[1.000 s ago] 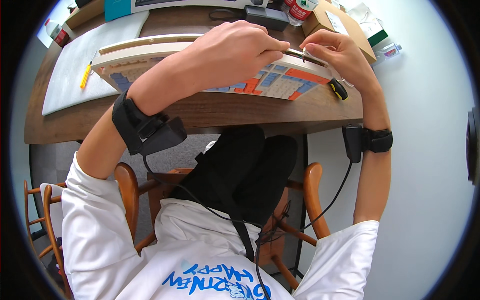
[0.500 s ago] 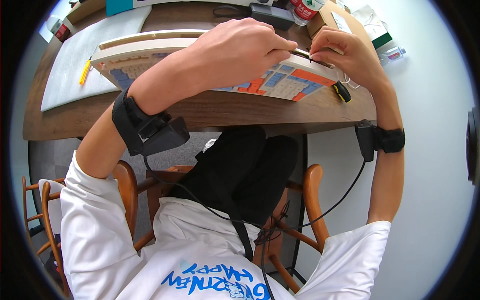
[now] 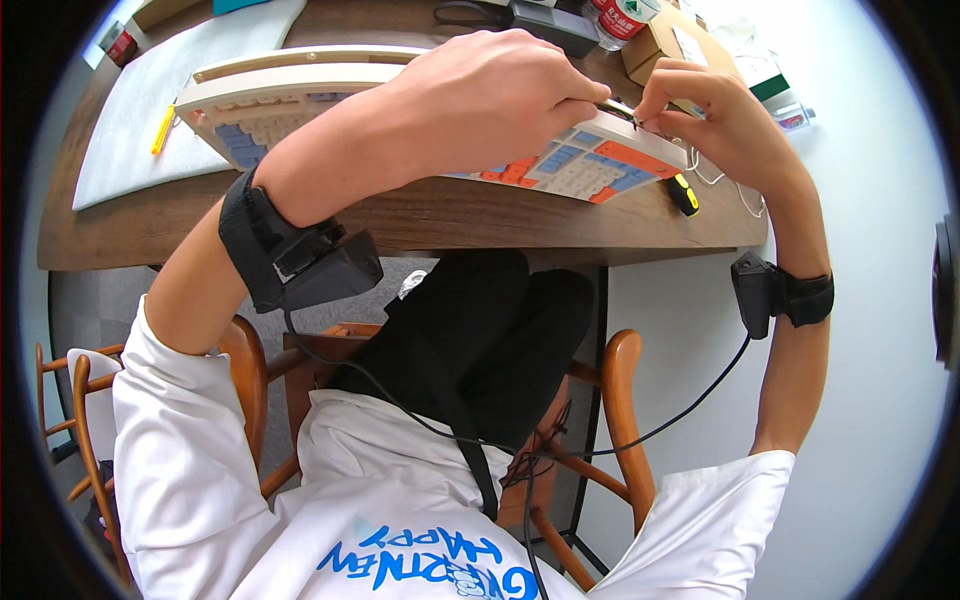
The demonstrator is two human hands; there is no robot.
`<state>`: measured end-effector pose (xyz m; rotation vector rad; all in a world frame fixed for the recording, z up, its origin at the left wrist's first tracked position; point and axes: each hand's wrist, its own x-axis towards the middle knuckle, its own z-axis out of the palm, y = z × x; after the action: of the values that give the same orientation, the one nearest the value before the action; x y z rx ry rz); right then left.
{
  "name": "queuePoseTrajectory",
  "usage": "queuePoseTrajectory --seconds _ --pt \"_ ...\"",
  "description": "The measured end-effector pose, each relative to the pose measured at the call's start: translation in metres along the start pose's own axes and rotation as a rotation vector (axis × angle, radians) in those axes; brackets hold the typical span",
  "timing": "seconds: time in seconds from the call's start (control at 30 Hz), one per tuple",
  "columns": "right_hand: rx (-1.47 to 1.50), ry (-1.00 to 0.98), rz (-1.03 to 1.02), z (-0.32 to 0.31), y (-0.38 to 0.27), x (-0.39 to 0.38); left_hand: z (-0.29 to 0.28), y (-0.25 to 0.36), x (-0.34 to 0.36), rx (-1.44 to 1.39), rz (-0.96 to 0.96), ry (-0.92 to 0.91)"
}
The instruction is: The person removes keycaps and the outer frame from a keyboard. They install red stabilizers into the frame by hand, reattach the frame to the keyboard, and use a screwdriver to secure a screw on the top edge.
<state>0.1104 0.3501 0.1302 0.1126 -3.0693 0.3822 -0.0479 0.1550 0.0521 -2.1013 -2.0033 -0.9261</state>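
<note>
A keyboard point(image 3: 560, 155) with white, blue and orange keys stands tilted on the table, its pale case point(image 3: 300, 75) parted along the far long edge. My left hand point(image 3: 510, 80) reaches over it, thumb and forefinger closed on the far edge near the right end. Beside it, my right hand point(image 3: 715, 110) pinches at a small dark piece in the gap; the fingertips mostly hide what it holds. Between both hands a thin dark strip point(image 3: 618, 108) shows in the opening. Thin white cord point(image 3: 712, 172) hangs near the right end.
A yellow-and-black handled tool point(image 3: 684, 195) lies by the keyboard's right end. At left, a yellow screwdriver point(image 3: 162, 130) rests on a white foam sheet point(image 3: 125, 150). Behind are a dark adapter box point(image 3: 555, 28), a bottle point(image 3: 622, 20) and a cardboard box point(image 3: 660, 50). A wall borders the right.
Both hands stay at the same edge of the keyboard, the right one shifted slightly rightward. The whole view has moved a little. No grip visibly changed.
</note>
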Motion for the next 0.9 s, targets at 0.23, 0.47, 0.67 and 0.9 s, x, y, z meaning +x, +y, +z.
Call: queuePoseTrajectory --seconds 0.23,0.47,0.67,0.9 --pt "0.061 -0.032 0.032 -0.004 0.000 -0.006 0.002 0.003 0.001 -0.031 -0.076 -0.005" --pt "-0.127 0.039 -0.132 -0.003 -0.002 0.000 0.002 0.001 0.001 -0.008 -0.040 0.035" --pt "-0.243 -0.065 -0.108 -0.014 -0.011 0.008 0.005 -0.001 0.001 -0.008 -0.014 0.045" --pt "-0.280 -0.135 -0.124 -0.015 -0.027 0.014 0.001 0.001 0.000 0.021 0.000 0.015"
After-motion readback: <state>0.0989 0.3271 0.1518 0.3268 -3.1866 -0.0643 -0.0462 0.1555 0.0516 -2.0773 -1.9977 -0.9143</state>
